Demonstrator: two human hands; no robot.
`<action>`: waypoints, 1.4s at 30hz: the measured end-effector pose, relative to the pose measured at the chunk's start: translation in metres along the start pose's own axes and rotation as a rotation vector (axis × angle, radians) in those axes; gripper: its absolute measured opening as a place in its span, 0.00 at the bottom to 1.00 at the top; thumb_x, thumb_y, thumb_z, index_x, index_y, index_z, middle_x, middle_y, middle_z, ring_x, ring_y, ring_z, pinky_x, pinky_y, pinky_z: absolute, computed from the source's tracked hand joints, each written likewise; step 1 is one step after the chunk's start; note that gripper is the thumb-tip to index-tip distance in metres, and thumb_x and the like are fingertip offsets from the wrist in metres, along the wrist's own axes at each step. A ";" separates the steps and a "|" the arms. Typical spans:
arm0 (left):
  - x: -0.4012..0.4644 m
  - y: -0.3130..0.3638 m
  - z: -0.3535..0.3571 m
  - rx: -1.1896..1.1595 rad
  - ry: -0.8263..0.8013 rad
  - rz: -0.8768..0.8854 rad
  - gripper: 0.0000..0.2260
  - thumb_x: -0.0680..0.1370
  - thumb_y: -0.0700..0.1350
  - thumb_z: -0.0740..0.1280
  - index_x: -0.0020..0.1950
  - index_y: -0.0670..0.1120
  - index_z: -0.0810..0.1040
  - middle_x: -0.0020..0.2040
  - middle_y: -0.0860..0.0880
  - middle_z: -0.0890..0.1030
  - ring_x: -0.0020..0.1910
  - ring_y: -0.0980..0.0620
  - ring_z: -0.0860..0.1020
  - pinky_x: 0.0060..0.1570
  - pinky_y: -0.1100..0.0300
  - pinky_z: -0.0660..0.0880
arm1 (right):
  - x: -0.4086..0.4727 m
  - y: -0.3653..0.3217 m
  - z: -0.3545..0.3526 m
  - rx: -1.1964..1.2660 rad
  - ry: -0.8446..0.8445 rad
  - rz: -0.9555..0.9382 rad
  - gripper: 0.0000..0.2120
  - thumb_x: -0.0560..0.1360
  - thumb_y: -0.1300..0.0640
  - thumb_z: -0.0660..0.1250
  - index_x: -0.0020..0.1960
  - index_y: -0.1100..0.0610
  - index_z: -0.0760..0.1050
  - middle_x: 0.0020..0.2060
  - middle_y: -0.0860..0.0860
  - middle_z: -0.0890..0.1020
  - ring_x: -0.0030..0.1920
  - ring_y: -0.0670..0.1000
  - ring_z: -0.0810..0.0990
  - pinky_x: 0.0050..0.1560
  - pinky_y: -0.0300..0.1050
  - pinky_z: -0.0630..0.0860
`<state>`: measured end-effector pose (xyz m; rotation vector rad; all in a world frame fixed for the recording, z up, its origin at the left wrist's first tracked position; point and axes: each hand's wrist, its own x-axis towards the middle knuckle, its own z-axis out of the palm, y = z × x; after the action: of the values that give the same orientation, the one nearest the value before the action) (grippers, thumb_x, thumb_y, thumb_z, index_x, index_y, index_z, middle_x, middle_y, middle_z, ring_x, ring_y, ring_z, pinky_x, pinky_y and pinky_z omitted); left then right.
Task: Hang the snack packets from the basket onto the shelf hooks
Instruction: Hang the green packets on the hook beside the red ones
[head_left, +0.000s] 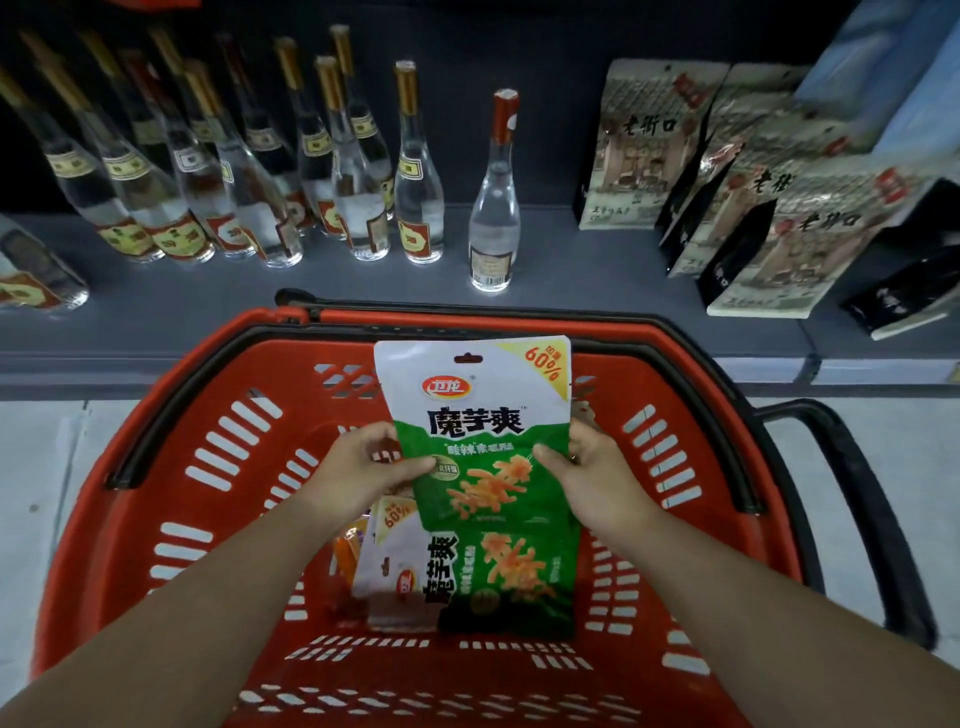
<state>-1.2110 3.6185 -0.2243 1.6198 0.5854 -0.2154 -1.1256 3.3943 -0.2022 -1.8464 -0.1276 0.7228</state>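
Head camera looks forward-down (close) over basket (171, 415) toward shelf (156, 312).

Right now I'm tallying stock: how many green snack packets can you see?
2. One packet is held upright over the basket by the left hand and right hand; another lies in the basket. More may be hidden underneath.

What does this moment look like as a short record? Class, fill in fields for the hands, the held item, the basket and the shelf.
left hand: grips the held packet's left edge
right hand: grips its right edge
held packet: green and white, upright above the basket, hang hole on top
basket: red, more packets lying inside
shelf: clear bottles left, beige pouches right
hooks: none in view
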 end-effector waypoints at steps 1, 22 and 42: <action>0.002 0.003 0.004 -0.029 0.001 0.020 0.11 0.73 0.35 0.71 0.55 0.40 0.79 0.51 0.48 0.84 0.47 0.56 0.83 0.38 0.69 0.77 | 0.000 0.000 0.000 0.040 0.019 0.006 0.12 0.79 0.62 0.62 0.61 0.54 0.75 0.51 0.43 0.81 0.54 0.46 0.80 0.54 0.43 0.78; -0.167 0.351 -0.003 -0.051 0.050 0.307 0.05 0.74 0.31 0.68 0.49 0.37 0.77 0.36 0.54 0.85 0.37 0.58 0.83 0.36 0.66 0.79 | -0.154 -0.315 -0.124 0.080 0.199 -0.099 0.08 0.78 0.62 0.65 0.52 0.50 0.77 0.52 0.51 0.82 0.56 0.55 0.80 0.57 0.59 0.77; -0.368 0.797 -0.024 0.079 0.112 0.697 0.15 0.74 0.40 0.72 0.57 0.49 0.74 0.51 0.51 0.83 0.48 0.51 0.83 0.46 0.49 0.81 | -0.356 -0.732 -0.266 0.064 0.515 -0.424 0.12 0.77 0.61 0.66 0.60 0.57 0.73 0.61 0.54 0.79 0.61 0.57 0.77 0.61 0.59 0.74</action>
<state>-1.1386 3.5269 0.6464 1.8235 0.0695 0.3740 -1.0897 3.3205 0.6504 -1.8048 -0.1507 -0.0478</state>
